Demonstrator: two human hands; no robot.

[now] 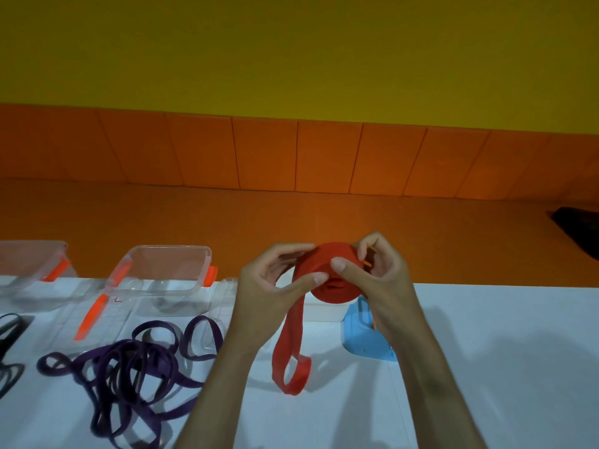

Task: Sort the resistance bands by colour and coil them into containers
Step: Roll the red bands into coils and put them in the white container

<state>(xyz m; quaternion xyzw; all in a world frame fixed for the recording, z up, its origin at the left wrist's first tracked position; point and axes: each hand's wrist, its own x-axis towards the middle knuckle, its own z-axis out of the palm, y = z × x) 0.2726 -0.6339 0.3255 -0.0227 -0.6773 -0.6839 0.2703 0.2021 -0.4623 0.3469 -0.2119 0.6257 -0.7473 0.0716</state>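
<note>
left hand (270, 288) and right hand (376, 277) are gripping the coiled red band (319, 270) above the white table (502, 351), fingers curling round it, thumbs pressing its face. its loose tail is hanging down to the table. purple bands (129, 346) are lying tangled near a clear container (168, 249).

Probably a gym or exercise room. A plain yellow wall (291, 53) rises above a row of orange panels (327, 157) that look padded, and the floor (194, 215) beyond the table's far edge is the same orange. The white table (502, 351) carries tangled purple bands (129, 367) at its left, a red band (324, 254) hangs over it, and clear containers (168, 247) line its far edge.
</note>
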